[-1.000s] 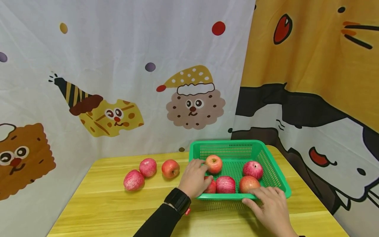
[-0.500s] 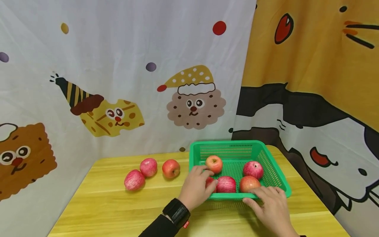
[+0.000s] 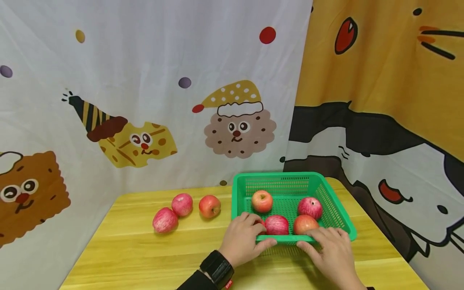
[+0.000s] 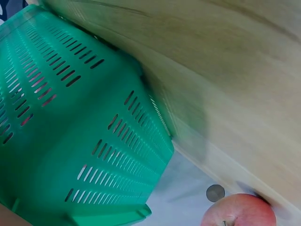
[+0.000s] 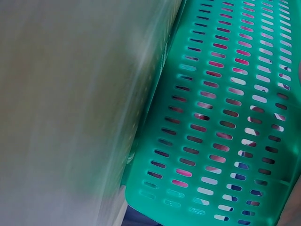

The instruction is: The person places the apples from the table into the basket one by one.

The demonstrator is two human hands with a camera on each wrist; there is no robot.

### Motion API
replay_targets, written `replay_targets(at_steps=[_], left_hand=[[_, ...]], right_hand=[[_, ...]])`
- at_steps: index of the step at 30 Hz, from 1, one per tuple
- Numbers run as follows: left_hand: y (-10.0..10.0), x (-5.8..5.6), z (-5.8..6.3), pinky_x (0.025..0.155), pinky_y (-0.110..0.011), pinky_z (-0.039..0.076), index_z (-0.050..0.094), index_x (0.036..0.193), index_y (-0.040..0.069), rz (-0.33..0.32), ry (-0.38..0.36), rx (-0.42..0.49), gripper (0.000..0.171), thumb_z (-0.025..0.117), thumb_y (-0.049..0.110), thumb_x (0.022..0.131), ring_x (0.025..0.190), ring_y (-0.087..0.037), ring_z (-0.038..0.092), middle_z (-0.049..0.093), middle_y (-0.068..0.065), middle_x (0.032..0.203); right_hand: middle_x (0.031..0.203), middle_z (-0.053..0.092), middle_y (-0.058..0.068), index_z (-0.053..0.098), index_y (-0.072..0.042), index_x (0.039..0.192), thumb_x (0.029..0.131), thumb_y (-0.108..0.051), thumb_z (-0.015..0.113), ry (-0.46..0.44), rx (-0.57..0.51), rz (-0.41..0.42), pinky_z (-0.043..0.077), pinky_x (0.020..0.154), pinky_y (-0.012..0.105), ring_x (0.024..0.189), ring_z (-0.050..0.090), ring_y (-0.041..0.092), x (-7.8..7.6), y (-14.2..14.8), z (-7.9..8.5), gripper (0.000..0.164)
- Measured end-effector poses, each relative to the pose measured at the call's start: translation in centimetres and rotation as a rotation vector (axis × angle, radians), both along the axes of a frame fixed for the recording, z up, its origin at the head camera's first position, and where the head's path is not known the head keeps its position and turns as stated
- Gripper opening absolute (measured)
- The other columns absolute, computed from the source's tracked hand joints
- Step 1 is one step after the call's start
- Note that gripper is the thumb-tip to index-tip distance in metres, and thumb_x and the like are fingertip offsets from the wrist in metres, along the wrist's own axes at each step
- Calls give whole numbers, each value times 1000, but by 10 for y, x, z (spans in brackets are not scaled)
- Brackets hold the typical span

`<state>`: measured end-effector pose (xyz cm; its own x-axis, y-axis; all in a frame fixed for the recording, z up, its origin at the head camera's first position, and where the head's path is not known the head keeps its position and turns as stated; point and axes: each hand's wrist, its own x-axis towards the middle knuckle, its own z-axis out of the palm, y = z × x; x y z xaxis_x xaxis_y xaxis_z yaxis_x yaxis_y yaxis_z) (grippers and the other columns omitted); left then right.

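Note:
A green plastic basket (image 3: 277, 175) with slotted walls stands on the wooden table, several red apples inside it. My left hand (image 3: 240, 239) holds the basket's front rim near its left corner, fingers over the rim and thumb outside. It partly covers one apple there. At the right part of that rim, my right hand (image 3: 334, 253) grips with its fingers over the edge and its thumb in front. A striped apple (image 3: 277, 225) and an orange-red apple (image 3: 306, 224) lie between the hands. Both wrist views show mostly the basket's outer wall (image 4: 70, 127).
Left of the basket, three loose apples lie on the table (image 3: 137, 257): a round red one (image 3: 209, 206), a pink one (image 3: 182, 204) and a streaked one (image 3: 165, 220). A printed cartoon curtain (image 3: 152, 80) hangs right behind the table.
My left hand has come back from the apples at the basket's left side to its front rim, with the thumb now outside. The right hand stays on the rim.

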<state>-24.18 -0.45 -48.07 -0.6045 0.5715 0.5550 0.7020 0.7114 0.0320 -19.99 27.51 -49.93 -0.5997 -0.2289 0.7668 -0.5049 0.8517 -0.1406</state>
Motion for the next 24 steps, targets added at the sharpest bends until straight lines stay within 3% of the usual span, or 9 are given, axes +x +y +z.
replay_targets(at_steps=[3,7,15,24], left_hand=[[0,-1,0,75,-32,49,69,71,30,-7,22,-14,52,46,73,90,93,-13,49,61,6,103],[-1,-1,0,77,-32,50,64,61,30,-25,-5,6,52,51,72,88,94,-12,49,62,6,103],[-3,-1,-1,80,-32,49,65,58,31,-39,-78,58,51,54,72,86,94,-9,47,62,7,104],[-6,-2,-1,80,-33,50,62,56,31,-44,-97,61,53,52,74,86,96,-10,48,63,8,104]], right_hand=[[86,71,-2,74,-17,90,74,-51,77,-22,1,-4,35,80,52,76,56,21,0,1,-1,38],[87,71,-2,74,-17,92,73,-50,79,-56,8,-16,35,82,52,78,56,21,0,2,-3,38],[87,70,-2,73,-18,91,71,-51,80,-61,9,-34,34,83,55,82,56,24,1,2,-5,39],[86,71,2,74,-18,87,67,-54,82,-74,-48,-115,28,90,64,86,55,25,2,16,-3,42]])
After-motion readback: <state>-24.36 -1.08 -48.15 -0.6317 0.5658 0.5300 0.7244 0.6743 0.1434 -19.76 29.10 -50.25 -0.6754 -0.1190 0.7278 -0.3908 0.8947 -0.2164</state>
